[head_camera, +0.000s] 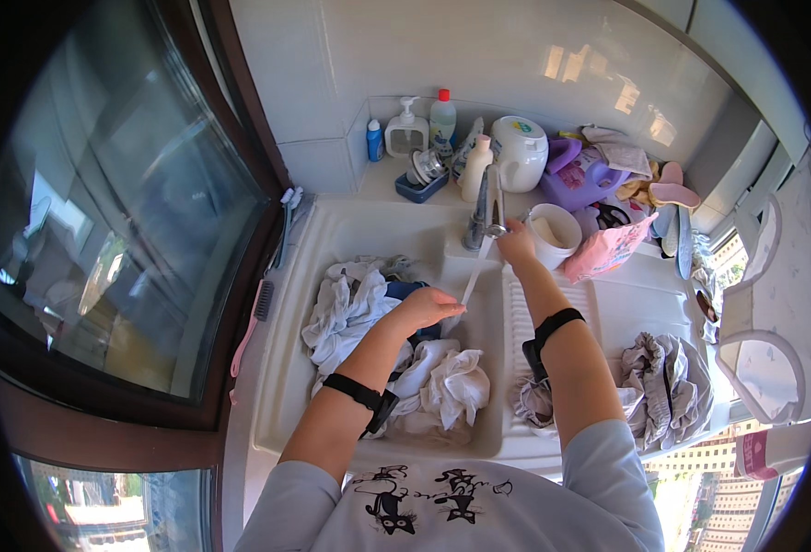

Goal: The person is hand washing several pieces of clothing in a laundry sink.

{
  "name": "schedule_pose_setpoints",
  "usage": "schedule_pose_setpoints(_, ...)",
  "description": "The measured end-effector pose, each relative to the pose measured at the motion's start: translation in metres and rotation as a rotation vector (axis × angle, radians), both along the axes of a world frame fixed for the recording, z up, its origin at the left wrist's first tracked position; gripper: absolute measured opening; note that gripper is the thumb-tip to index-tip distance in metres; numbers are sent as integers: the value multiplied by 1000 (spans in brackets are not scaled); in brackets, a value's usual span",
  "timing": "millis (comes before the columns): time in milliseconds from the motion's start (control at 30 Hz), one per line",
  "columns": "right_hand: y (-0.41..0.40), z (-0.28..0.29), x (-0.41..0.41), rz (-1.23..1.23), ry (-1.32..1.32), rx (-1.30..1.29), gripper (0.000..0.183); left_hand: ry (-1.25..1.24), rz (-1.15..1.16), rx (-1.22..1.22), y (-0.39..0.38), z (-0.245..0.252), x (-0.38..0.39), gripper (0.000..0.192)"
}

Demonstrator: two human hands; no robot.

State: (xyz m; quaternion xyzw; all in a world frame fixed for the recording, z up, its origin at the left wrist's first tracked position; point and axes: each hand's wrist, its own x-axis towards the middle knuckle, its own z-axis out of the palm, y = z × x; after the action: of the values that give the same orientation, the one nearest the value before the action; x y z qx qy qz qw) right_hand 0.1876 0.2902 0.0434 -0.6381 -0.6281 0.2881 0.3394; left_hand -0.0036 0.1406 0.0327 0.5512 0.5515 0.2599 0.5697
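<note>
My left hand (435,308) is over the laundry basin (496,386), palm partly turned away. Its fingertips meet the water stream (473,279) running from the chrome faucet (494,200); I see nothing held in it. My right hand (518,244) is beside the faucet's spout end, close to a white bucket (556,231). Its fingertips are partly hidden, so whether they grip the faucet is unclear. Wet white clothes (354,310) and a dark blue garment (405,290) lie in the basin below my left hand.
Grey clothes (668,390) lie right of the ribbed washboard (550,303). Behind the faucet stand a cream bottle (476,169), a white jug (520,155) and a purple detergent jug (581,179). A pink pouch (611,247) leans by the bucket. A pink-handled brush (250,331) lies along the left ledge.
</note>
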Motion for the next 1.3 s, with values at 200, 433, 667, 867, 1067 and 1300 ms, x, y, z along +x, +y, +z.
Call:
schedule_pose_setpoints(200,-11,-9,1,52,26,174,33,572,186,145,-14,-8,-59,53)
schedule_pose_setpoints(433,-65,81,-28,11,404,403,30,1064,309,3,-35,-10,-88,78)
schedule_pose_setpoints(667,-70,102,-71,-23,-131,707,27,1025,184,-80,-39,-36,-101,106)
schedule_pose_setpoints(867,-35,113,-139,-126,66,345,47,1070,3,-190,-50,-76,-121,90)
schedule_pose_setpoints(1067,-12,74,-155,-119,302,282,46,866,158,-151,-56,-76,-148,62)
schedule_pose_setpoints(1300,-109,-31,-136,542,-74,-278,50,65,485,256,-31,14,-142,52)
